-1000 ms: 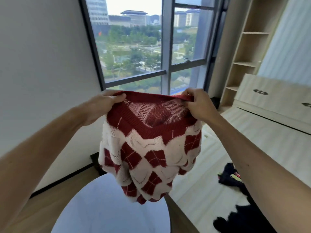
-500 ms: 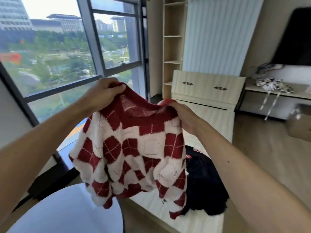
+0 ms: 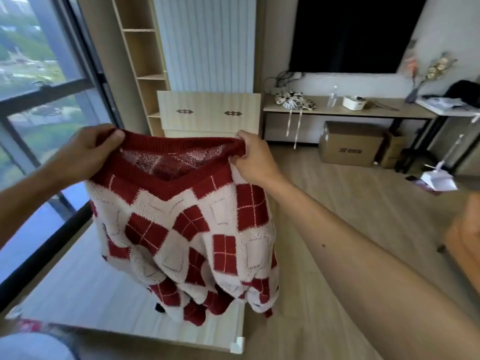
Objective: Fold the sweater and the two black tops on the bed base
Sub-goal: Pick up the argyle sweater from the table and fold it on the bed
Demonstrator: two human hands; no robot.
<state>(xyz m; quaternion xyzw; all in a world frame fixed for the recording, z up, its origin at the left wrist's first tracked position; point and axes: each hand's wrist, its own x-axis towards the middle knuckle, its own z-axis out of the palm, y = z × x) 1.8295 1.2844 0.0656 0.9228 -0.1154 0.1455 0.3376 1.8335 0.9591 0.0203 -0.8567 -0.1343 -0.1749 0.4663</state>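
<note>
A red and white diamond-patterned sweater (image 3: 187, 229) hangs in the air in front of me, held up by its red neckband. My left hand (image 3: 88, 149) grips the left end of the neckband and my right hand (image 3: 253, 158) pinches the right end. The sweater's body dangles bunched over the light wooden bed base (image 3: 85, 289) below. A small black patch (image 3: 159, 307) shows under the hem; the black tops are otherwise hidden behind the sweater.
A wooden headboard cabinet (image 3: 209, 113) stands at the far end of the bed base, beside open shelves (image 3: 145, 61) and a large window (image 3: 33, 81). A desk (image 3: 345, 110) with clutter, a cardboard box (image 3: 350, 144) and wooden floor (image 3: 337, 203) lie right.
The view has swung right from the window toward the room. Both hands kept hold of the neckband and pulled it wider, and the sweater now hangs over the bed base.
</note>
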